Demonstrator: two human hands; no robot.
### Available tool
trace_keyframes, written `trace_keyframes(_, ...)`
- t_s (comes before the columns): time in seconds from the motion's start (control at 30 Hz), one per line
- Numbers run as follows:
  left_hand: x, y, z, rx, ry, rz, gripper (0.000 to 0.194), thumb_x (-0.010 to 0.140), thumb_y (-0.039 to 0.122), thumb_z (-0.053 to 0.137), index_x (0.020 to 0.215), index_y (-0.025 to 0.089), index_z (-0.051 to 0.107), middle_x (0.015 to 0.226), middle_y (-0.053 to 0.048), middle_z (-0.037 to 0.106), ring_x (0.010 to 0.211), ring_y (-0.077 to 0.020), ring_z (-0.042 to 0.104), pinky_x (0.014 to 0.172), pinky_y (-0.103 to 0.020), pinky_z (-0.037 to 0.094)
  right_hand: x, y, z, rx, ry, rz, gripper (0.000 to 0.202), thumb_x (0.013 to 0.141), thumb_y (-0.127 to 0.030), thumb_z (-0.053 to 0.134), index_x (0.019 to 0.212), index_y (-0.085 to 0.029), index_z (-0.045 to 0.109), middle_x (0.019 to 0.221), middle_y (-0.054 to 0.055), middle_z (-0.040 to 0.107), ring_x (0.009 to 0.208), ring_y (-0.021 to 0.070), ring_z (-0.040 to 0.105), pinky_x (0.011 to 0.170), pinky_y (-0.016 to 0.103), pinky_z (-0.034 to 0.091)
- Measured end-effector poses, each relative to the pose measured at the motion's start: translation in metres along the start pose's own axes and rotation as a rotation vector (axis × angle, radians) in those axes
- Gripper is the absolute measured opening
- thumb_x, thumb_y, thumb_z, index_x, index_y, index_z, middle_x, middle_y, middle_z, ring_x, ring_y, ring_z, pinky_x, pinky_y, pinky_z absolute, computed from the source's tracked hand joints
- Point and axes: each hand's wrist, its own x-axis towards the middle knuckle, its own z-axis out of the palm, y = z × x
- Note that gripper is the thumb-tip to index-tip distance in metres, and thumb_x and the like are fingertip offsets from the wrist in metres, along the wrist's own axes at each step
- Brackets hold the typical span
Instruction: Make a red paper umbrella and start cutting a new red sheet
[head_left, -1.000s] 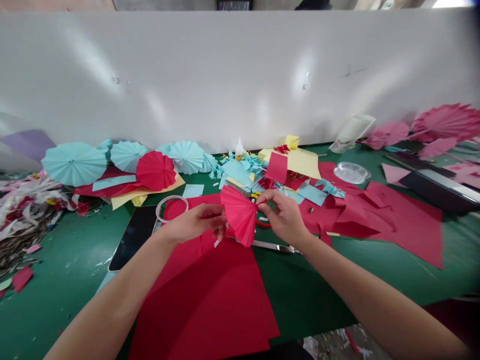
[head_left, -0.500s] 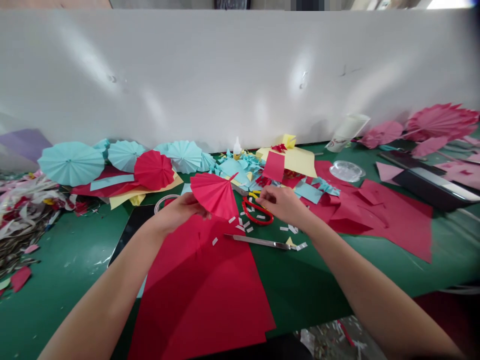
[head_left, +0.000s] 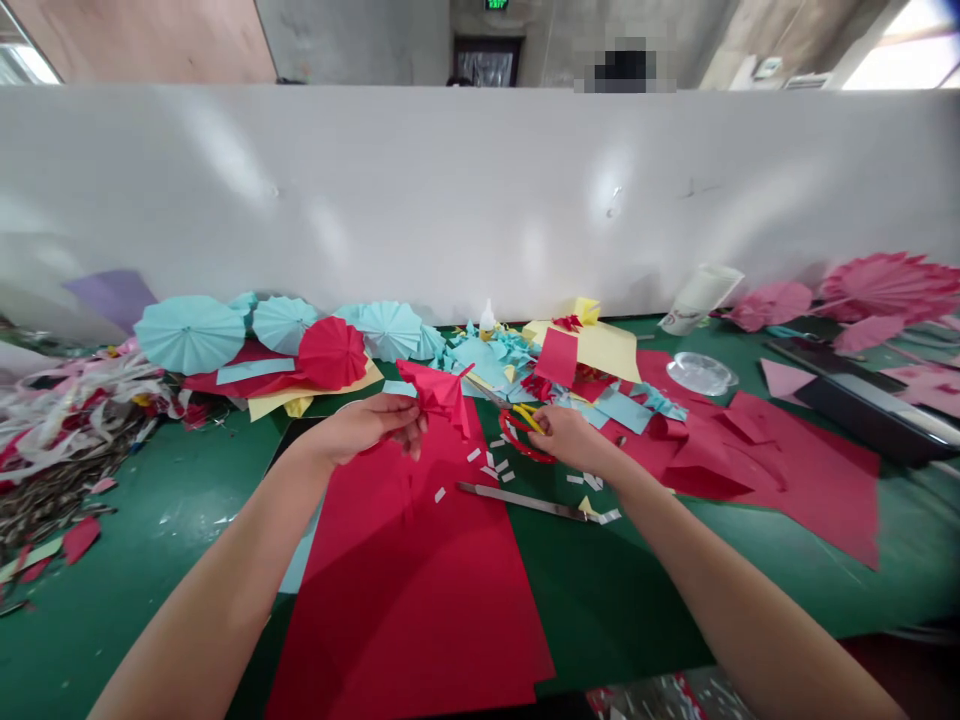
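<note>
Left forearm [head_left: 217,560], lower left of the frame, and right forearm [head_left: 720,590], lower right, are bare and slender. The left hand [head_left: 367,425] and right hand [head_left: 566,438] are bare too, slim-fingered. A black patch [head_left: 559,708] at the bottom edge may be clothing; too little shows.

Right fingers [head_left: 550,424] partly hide the scissors [head_left: 526,417].

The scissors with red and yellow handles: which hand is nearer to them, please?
Right. The right hand is on the yellow handle of the scissors; the left hand is apart, to their left, holding the red pleated paper.
</note>
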Motion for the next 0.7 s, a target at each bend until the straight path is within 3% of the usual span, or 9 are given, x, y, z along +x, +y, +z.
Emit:
trace_keyframes(0.17,-0.002,0.003,-0.004,0.004,-0.033,0.05,0.023,0.079,0.036,0.052,0.073,0.014,0.055,0.06,-0.004,0.062,0.058,-0.0141,0.059,0.058,-0.026,0.042,-0.005,-0.012,-0.008,0.23,-0.081,-0.013,0.019,0.074,-0.036,0.053,0.067,-0.019,0.05,0.046,-0.005,0.045,0.036,0.0093,0.042,0.033,0.021,0.033)
trace_keyframes(0.27,-0.004,0.004,-0.005,0.046,-0.001,0.07,0.019,0.076,0.034,0.054,0.069,0.016,0.053,0.063,-0.004,0.062,0.059,-0.0142,0.059,0.06,-0.027,0.044,-0.011,-0.023,-0.009,0.315,-0.123,-0.072,0.021,0.075,-0.04,0.052,0.071,-0.019,0.047,0.048,-0.006,0.041,0.036,0.0079,0.038,0.034,0.021,0.033)
trace_keyframes(0.43,-0.004,-0.002,-0.01,0.116,0.055,0.094,0.008,0.07,0.025,0.057,0.072,0.017,0.057,0.07,-0.003,0.064,0.064,-0.0152,0.059,0.064,-0.029,0.045,-0.01,-0.027,-0.007,0.259,-0.005,-0.125,0.027,0.068,-0.041,0.061,0.071,-0.02,0.045,0.062,-0.003,0.046,0.051,0.0105,0.042,0.046,0.024,0.039)
trace_keyframes(0.57,-0.002,-0.01,-0.013,0.178,0.175,0.121,0.013,0.066,0.02,0.059,0.079,0.02,0.059,0.078,-0.002,0.064,0.078,-0.0185,0.058,0.068,-0.028,0.044,-0.008,-0.023,-0.003,0.164,0.096,-0.142,0.031,0.064,-0.045,0.063,0.067,-0.021,0.043,0.072,0.002,0.049,0.065,0.0181,0.048,0.059,0.032,0.043)
trace_keyframes(0.63,0.0,-0.012,-0.014,0.212,0.245,0.132,0.018,0.063,0.018,0.061,0.081,0.021,0.059,0.084,-0.002,0.064,0.09,-0.0214,0.056,0.071,-0.027,0.043,-0.009,-0.02,0.0,0.133,0.124,-0.169,0.037,0.061,-0.05,0.063,0.078,-0.02,0.049,0.09,0.009,0.053,0.086,0.0265,0.051,0.072,0.039,0.043)
trace_keyframes(0.7,0.001,-0.014,-0.015,0.23,0.282,0.137,0.022,0.062,0.016,0.062,0.084,0.021,0.059,0.089,-0.003,0.064,0.097,-0.0232,0.053,0.074,-0.027,0.043,-0.012,-0.015,0.004,0.071,0.164,-0.203,0.053,0.06,-0.056,0.061,0.097,-0.02,0.05,0.108,0.013,0.05,0.106,0.0332,0.044,0.084,0.044,0.039)
